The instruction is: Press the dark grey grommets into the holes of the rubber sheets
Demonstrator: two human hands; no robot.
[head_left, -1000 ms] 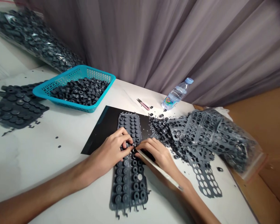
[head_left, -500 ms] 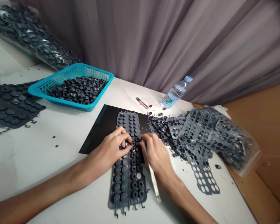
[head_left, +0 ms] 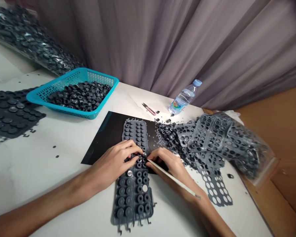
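Note:
A long dark rubber sheet (head_left: 134, 184) with rows of raised round pieces lies lengthwise in front of me, partly on a black mat (head_left: 102, 138). My left hand (head_left: 118, 156) rests over its middle, thumb and fingers closed on the raised pieces. My right hand (head_left: 169, 163) is closed around a slim pale tool (head_left: 174, 179), whose narrow tip meets the sheet's right-hand rows beside my left fingertips. The tool's back end slants toward my right wrist. A shiny round spot (head_left: 130, 173) shows below my left thumb. My fingers hide part of the sheet.
Left of the mat stands a blue basket (head_left: 108, 95) of black rubber pieces, near another rubber sheet (head_left: 13, 115). Beyond the mat are pink-handled snips (head_left: 149, 109) and a water bottle (head_left: 184, 98). Loose rubber pieces (head_left: 169, 133), punched sheets (head_left: 207, 135) and a plastic bag (head_left: 256, 161) lie right.
The tool in my right hand has swung from steep to slanting, its back end now over my right wrist. Both hands have shifted slightly toward me along the sheet.

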